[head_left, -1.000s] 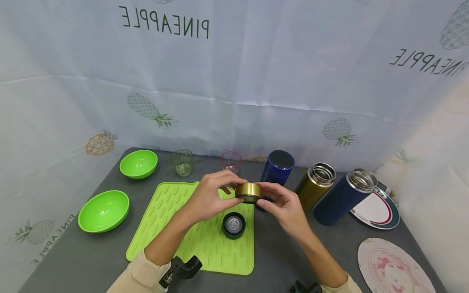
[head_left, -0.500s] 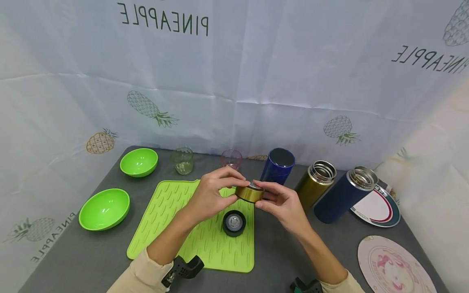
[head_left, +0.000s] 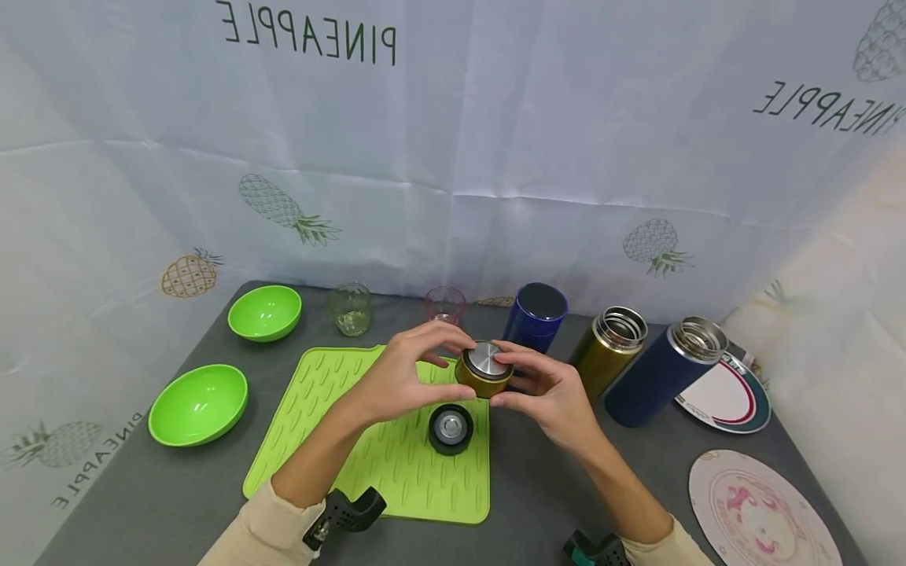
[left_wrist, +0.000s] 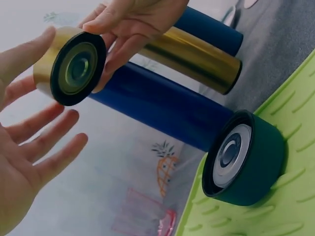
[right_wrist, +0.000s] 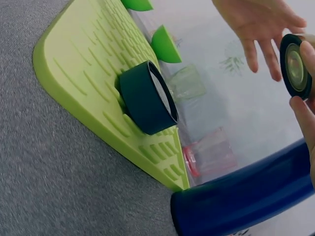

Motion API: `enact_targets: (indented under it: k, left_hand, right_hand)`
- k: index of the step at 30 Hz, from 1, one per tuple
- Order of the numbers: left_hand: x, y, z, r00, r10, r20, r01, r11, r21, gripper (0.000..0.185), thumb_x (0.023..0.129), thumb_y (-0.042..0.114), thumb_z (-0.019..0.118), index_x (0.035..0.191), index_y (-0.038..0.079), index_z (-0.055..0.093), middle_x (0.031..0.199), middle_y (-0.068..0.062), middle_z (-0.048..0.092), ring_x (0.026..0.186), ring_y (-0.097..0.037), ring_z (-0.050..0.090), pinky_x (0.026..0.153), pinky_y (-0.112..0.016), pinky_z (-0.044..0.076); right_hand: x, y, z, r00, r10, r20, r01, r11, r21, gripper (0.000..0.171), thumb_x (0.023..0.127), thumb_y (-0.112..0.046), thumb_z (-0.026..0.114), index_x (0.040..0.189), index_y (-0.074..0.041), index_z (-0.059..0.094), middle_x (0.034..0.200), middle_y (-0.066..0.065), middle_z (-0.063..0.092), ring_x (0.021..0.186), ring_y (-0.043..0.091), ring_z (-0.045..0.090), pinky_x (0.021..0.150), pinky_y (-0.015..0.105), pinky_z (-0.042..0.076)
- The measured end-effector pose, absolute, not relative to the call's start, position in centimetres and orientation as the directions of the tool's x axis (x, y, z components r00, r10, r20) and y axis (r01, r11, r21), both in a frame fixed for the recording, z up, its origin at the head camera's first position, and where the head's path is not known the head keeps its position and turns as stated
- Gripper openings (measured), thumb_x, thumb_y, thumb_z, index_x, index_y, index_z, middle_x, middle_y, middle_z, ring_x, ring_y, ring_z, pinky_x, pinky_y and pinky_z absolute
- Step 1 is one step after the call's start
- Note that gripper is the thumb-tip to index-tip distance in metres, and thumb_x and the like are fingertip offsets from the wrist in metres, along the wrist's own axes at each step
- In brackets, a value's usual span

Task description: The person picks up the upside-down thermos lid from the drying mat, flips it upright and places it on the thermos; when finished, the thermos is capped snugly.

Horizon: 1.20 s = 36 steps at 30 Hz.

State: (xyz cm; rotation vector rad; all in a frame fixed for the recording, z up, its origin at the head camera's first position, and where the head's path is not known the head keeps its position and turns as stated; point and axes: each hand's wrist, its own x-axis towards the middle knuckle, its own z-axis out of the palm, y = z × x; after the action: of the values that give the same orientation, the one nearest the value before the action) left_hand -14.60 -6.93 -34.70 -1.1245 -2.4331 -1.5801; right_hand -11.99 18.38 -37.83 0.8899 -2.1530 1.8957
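My right hand (head_left: pixel 522 379) pinches a gold lid (head_left: pixel 484 367) above the green mat (head_left: pixel 333 409), with the lid's silver top tilted up towards me. In the wrist views its dark underside (left_wrist: pixel 75 68) shows, with right fingers (right_wrist: pixel 306 110) on its rim. The left hand (head_left: pixel 425 358) arches beside the lid, and its fingers (left_wrist: pixel 44 157) are straight and spread; only the thumb is close to the gold side. A dark lid (head_left: pixel 450 428) lies on the mat just below. The open gold flask (head_left: pixel 607 354) stands to the right, between a blue tumbler (head_left: pixel 535 314) and a navy flask (head_left: pixel 665 381).
Two green bowls (head_left: pixel 198 402) (head_left: pixel 264 312) sit at the left. A clear glass (head_left: pixel 350 308) and a pink glass (head_left: pixel 445 304) stand at the back. Two plates (head_left: pixel 729 397) (head_left: pixel 757 515) lie at the right on the grey table (head_left: pixel 141 503).
The gold lid has been tipped so that its silver top faces up. The left hand's fingers have come off it and spread; the right hand keeps its pinch.
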Motion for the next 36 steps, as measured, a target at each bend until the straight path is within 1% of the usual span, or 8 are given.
enact_targets:
  k: [3,6,10,19,24,26,30,36]
  left_hand:
    - [-14.7,-6.8,-34.7,-0.729,0.578,0.368,0.571,0.215,0.792,0.048,0.083,0.023,0.086,0.127,0.019,0.067,0.129,-0.001,0.065,0.116,-0.017,0.067,0.093,-0.038,0.061]
    - [-14.7,-6.7,-34.9,-0.719,0.593,0.363,0.577,0.216,0.788,0.048,0.081,0.023,0.088,0.124,0.018,0.067,0.127,0.0,0.066,0.116,-0.016,0.066,0.094,-0.036,0.06]
    - [-14.6,-6.5,-35.2,-0.712,0.6,0.364,0.59,0.231,0.774,0.048,0.079,0.022,0.089,0.122,0.017,0.068,0.127,0.0,0.067,0.117,-0.016,0.065,0.095,-0.035,0.06]
    - [-14.2,-6.2,-35.4,-0.698,0.587,0.411,0.651,0.28,0.706,0.046,0.075,0.022,0.091,0.116,0.019,0.069,0.124,0.001,0.067,0.111,-0.014,0.066,0.088,-0.034,0.058]
    - [-14.1,-6.7,-35.3,-0.726,0.555,0.406,0.634,0.313,0.707,0.045,0.074,0.023,0.091,0.113,0.02,0.068,0.123,0.003,0.066,0.111,-0.013,0.064,0.087,-0.034,0.058]
    - [-14.1,-7.0,-35.3,-0.739,0.541,0.402,0.625,0.324,0.71,0.045,0.074,0.023,0.091,0.112,0.021,0.067,0.122,0.004,0.066,0.112,-0.013,0.064,0.087,-0.035,0.058]
    - [-14.1,-7.3,-35.2,-0.746,0.53,0.404,0.622,0.338,0.706,0.044,0.075,0.024,0.09,0.112,0.022,0.066,0.122,0.005,0.065,0.111,-0.012,0.063,0.088,-0.036,0.058]
    - [-14.2,-7.4,-35.3,-0.74,0.528,0.416,0.633,0.339,0.696,0.043,0.075,0.024,0.09,0.111,0.023,0.066,0.123,0.006,0.065,0.112,-0.011,0.063,0.089,-0.032,0.056]
  right_hand:
    - [-12.0,18.1,-38.0,-0.792,-0.352,0.498,-0.547,0.049,-0.836,0.047,0.077,0.01,0.081,0.122,0.004,0.069,0.141,0.003,0.064,0.128,0.008,0.063,0.096,0.025,0.058]
    - [-12.0,17.9,-38.2,-0.771,-0.372,0.517,-0.577,0.064,-0.814,0.045,0.077,0.011,0.08,0.12,0.006,0.069,0.138,0.018,0.062,0.126,0.007,0.063,0.096,0.025,0.058]
    - [-11.9,17.9,-38.4,-0.774,-0.376,0.51,-0.582,0.104,-0.807,0.044,0.077,0.01,0.081,0.119,0.004,0.071,0.132,0.025,0.059,0.121,0.006,0.064,0.095,0.025,0.059]
    - [-11.3,18.2,-38.2,-0.783,-0.373,0.499,-0.589,0.183,-0.787,0.054,0.075,0.008,0.083,0.127,0.001,0.068,0.139,0.026,0.06,0.132,0.005,0.06,0.1,0.026,0.056]
    - [-10.4,19.4,-37.1,-0.769,-0.315,0.556,-0.632,0.239,-0.737,0.062,0.072,0.012,0.084,0.13,-0.002,0.066,0.14,0.026,0.058,0.132,0.007,0.06,0.105,0.024,0.052]
    - [-10.0,20.3,-36.7,-0.742,-0.284,0.608,-0.669,0.248,-0.701,0.065,0.069,0.018,0.083,0.129,0.001,0.066,0.139,0.027,0.058,0.132,0.009,0.061,0.106,0.023,0.051]
    - [-9.2,22.4,-35.8,-0.683,-0.222,0.695,-0.729,0.249,-0.637,0.065,0.065,0.024,0.081,0.127,0.013,0.063,0.14,0.02,0.06,0.133,0.013,0.06,0.108,0.021,0.049]
    - [-8.4,25.2,-35.3,-0.651,-0.108,0.751,-0.751,0.231,-0.618,0.064,0.07,0.013,0.085,0.126,0.024,0.055,0.143,0.02,0.056,0.138,0.021,0.055,0.114,0.022,0.044]
